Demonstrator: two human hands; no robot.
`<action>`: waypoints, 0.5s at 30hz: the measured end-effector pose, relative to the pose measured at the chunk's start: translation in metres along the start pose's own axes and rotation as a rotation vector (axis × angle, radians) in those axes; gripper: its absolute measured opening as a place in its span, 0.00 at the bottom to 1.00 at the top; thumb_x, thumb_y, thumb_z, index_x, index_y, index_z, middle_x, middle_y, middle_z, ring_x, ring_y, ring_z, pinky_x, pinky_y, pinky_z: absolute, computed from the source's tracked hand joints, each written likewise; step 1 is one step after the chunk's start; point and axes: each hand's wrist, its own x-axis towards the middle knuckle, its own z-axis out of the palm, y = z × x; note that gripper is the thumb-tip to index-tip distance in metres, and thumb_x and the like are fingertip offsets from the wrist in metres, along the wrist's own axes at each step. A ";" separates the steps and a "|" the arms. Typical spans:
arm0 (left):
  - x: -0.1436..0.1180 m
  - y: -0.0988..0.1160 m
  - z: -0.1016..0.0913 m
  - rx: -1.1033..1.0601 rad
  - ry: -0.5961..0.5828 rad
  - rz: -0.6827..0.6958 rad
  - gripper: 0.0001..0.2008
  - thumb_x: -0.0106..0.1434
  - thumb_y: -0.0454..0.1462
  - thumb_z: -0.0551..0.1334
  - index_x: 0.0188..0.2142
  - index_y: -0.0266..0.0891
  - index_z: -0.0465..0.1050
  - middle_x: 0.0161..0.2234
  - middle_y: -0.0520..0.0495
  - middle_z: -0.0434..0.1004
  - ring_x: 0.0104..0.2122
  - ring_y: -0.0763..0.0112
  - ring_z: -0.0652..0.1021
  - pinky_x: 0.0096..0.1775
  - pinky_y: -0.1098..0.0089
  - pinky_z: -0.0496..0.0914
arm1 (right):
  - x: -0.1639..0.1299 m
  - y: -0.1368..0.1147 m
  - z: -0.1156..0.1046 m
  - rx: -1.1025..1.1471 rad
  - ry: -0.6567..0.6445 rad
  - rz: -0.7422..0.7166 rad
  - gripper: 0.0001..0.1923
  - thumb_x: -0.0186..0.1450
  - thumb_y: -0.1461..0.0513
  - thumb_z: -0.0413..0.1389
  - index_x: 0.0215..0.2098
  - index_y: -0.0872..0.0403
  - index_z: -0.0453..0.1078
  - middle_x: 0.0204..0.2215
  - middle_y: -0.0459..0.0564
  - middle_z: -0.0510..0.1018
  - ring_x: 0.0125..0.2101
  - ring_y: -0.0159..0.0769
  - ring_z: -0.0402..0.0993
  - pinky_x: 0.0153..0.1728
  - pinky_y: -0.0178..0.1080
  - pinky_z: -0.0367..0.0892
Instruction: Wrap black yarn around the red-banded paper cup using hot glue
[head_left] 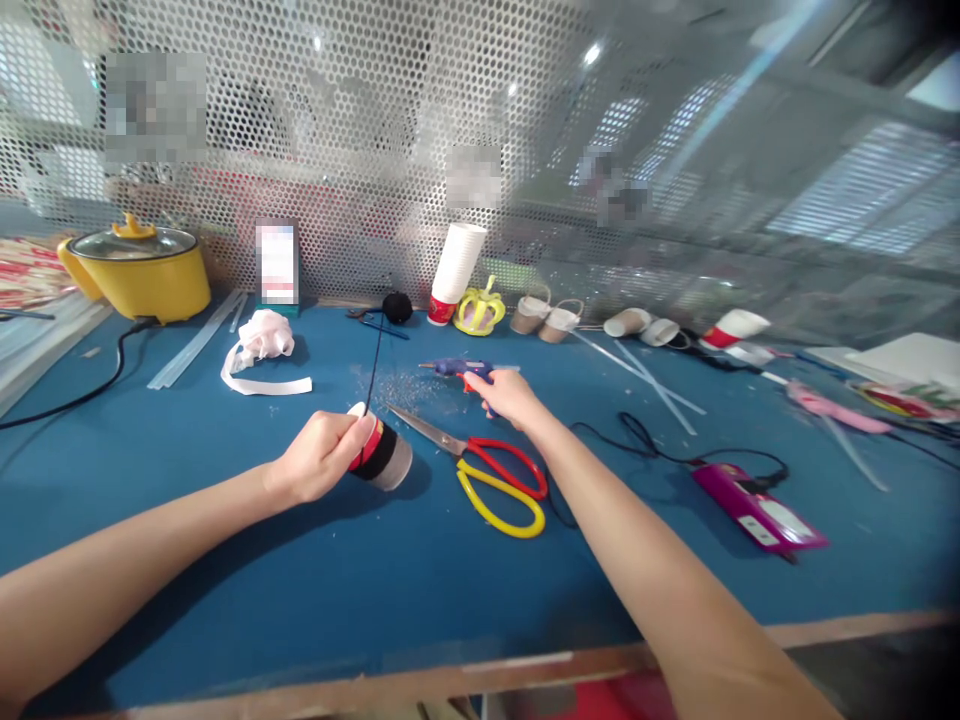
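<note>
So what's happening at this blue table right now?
A person sits at a blue table doing craft work. The left hand holds a paper cup on its side, partly wrapped in black yarn that runs back to a yarn ball. The right hand grips a blue glue gun lying on the table. Red-and-yellow scissors lie between the two hands.

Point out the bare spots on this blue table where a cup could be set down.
Bare blue table lies along the near edge, between the two forearms. Another patch lies between the yellow pot and left hand. The back row of cups is crowded.
</note>
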 end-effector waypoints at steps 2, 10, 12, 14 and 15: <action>0.000 -0.001 0.000 -0.001 -0.001 -0.011 0.22 0.64 0.46 0.43 0.16 0.39 0.49 0.16 0.56 0.50 0.19 0.79 0.53 0.21 0.74 0.52 | -0.001 -0.010 0.000 -0.012 0.011 -0.053 0.20 0.55 0.55 0.58 0.12 0.53 0.58 0.12 0.47 0.66 0.20 0.31 0.67 0.23 0.35 0.56; -0.002 0.001 0.001 0.057 -0.033 0.094 0.21 0.64 0.43 0.43 0.17 0.39 0.51 0.16 0.56 0.53 0.18 0.79 0.54 0.22 0.73 0.53 | -0.038 -0.078 0.047 0.401 -0.595 -0.186 0.22 0.59 0.47 0.50 0.28 0.55 0.74 0.33 0.51 0.78 0.34 0.33 0.71 0.36 0.36 0.63; -0.002 0.001 0.000 0.050 -0.036 0.094 0.20 0.64 0.43 0.44 0.17 0.39 0.51 0.16 0.56 0.53 0.18 0.79 0.54 0.22 0.73 0.52 | -0.047 -0.086 0.057 0.559 -0.606 -0.204 0.16 0.55 0.50 0.57 0.29 0.55 0.73 0.32 0.50 0.78 0.33 0.31 0.70 0.38 0.35 0.63; -0.001 0.001 -0.001 0.006 -0.039 0.042 0.21 0.64 0.45 0.44 0.17 0.39 0.51 0.16 0.55 0.53 0.18 0.79 0.54 0.22 0.73 0.53 | -0.052 -0.089 0.059 0.649 -0.521 -0.212 0.13 0.51 0.53 0.60 0.27 0.56 0.72 0.28 0.47 0.76 0.30 0.30 0.69 0.36 0.35 0.62; 0.001 0.001 -0.001 -0.035 -0.039 -0.001 0.22 0.64 0.46 0.43 0.17 0.38 0.52 0.16 0.55 0.53 0.18 0.79 0.55 0.22 0.73 0.53 | -0.053 -0.089 0.056 0.668 -0.467 -0.214 0.13 0.51 0.54 0.60 0.26 0.56 0.71 0.26 0.46 0.75 0.28 0.29 0.67 0.35 0.34 0.62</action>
